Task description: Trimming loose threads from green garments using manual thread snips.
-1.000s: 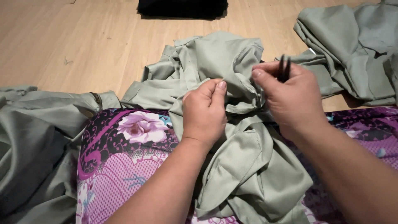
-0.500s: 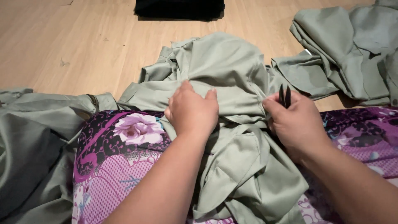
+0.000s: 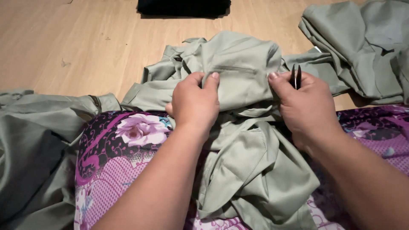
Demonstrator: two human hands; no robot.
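A crumpled sage-green garment (image 3: 238, 68) lies across my lap and onto the wooden floor. My left hand (image 3: 195, 104) pinches a fold of it, thumb and fingers closed on the cloth. My right hand (image 3: 307, 108) grips the same garment at its right side and also holds a small dark metal tool (image 3: 295, 76), like snips or tweezers, whose two tips stick up between the fingers. A stitched seam or pocket line (image 3: 232, 68) shows on the cloth between both hands.
My lap is covered by purple floral fabric (image 3: 128, 140). More green garments lie at the left (image 3: 38, 140) and at the upper right (image 3: 362, 47). A black object (image 3: 183, 6) sits on the wooden floor (image 3: 76, 42) at the top.
Both hands have shifted on the garment and spread a flatter panel between them. The left hand moved left then regripped; the view has come closer.
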